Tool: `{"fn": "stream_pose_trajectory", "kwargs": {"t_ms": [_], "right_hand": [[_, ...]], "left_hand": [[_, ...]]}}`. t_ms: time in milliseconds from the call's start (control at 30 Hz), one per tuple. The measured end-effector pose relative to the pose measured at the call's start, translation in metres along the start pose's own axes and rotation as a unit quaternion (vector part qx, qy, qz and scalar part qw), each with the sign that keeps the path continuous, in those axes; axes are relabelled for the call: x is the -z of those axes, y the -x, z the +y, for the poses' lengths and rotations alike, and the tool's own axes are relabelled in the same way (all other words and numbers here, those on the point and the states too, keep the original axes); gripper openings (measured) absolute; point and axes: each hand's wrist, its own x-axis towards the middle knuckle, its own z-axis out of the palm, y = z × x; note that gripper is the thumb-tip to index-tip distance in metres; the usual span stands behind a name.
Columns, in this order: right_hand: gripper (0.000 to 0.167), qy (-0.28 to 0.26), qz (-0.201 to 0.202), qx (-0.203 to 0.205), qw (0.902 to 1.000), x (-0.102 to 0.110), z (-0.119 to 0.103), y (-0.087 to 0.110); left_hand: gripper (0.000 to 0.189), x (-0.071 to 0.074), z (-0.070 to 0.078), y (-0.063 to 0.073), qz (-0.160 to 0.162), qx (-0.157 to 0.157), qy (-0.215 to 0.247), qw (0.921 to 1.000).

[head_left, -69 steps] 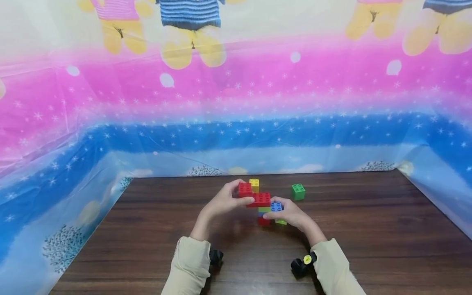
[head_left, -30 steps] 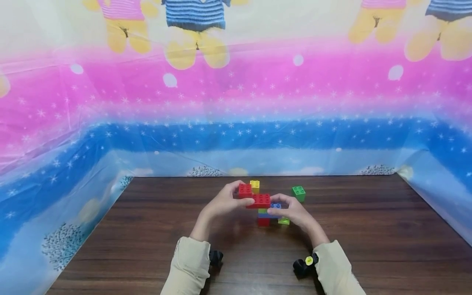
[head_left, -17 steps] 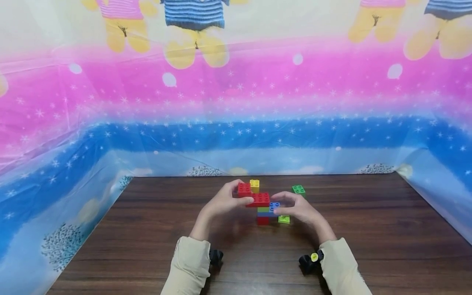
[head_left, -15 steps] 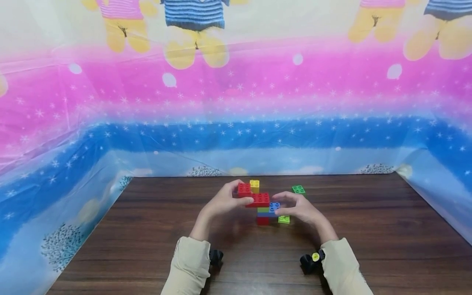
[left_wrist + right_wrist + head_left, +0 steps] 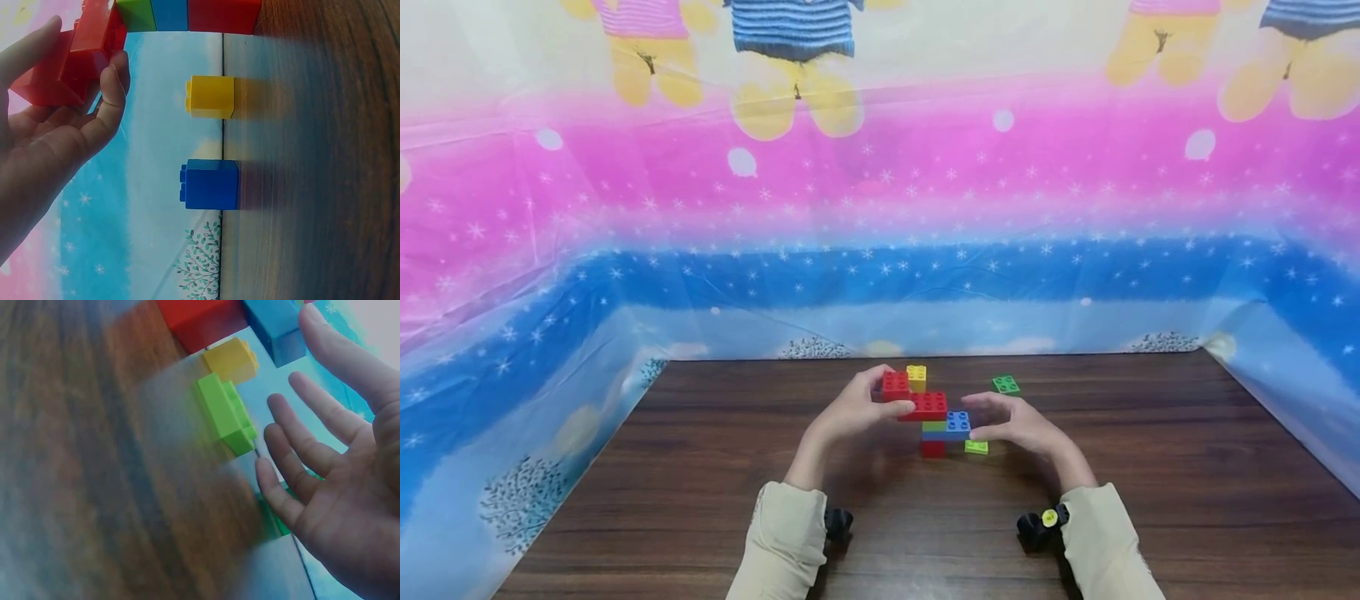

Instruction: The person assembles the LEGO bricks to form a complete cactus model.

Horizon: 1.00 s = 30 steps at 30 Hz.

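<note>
My left hand [image 5: 853,408] grips the red bricks [image 5: 929,406] at the top of a stepped stack of toy building bricks, thumb in front and fingers behind. In the left wrist view these red bricks [image 5: 94,44] lie between thumb and fingers. Below them come a light green layer, a blue brick [image 5: 958,423] jutting right, and a red brick [image 5: 933,450] at the bottom. My right hand [image 5: 1018,423] is spread with straight, apart fingers, its thumb tip close beside the blue brick's right end. In the right wrist view its palm [image 5: 350,487] holds nothing.
On the wooden table [image 5: 700,500], a light green brick [image 5: 977,447] lies right of the stack. Behind are a yellow brick [image 5: 916,377] and a green brick [image 5: 1006,384], partly covered by my right hand. A loose blue brick [image 5: 212,184] shows in the left wrist view.
My right hand has let go of the blue brick and drawn back to the right, uncovering its studs. The left hand keeps its hold on the red bricks.
</note>
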Motion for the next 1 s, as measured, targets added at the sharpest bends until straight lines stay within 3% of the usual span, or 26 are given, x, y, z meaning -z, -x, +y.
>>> {"fn": "stream_pose_trajectory", "kwargs": {"t_ms": [200, 467, 733, 1000], "right_hand": [[0.07, 0.01, -0.041, -0.015, 0.999, 0.003, 0.006, -0.002], [0.073, 0.023, -0.051, -0.041, 0.9976, -0.002, 0.008, -0.001], [0.073, 0.057, -0.016, -0.053, 0.9968, -0.006, 0.005, -0.004], [0.062, 0.082, 0.0, -0.046, 0.9955, -0.01, 0.003, -0.004]], "left_hand": [[0.035, 0.0, 0.001, -0.001, -0.004, -0.005, 0.006, 1.0], [0.036, 0.001, 0.001, 0.0, -0.005, -0.008, 0.007, 0.9999], [0.036, 0.0, 0.003, 0.0, 0.003, 0.011, 0.013, 0.9999], [0.038, 0.0, 0.002, 0.001, 0.007, 0.009, 0.003, 0.9999]]}}
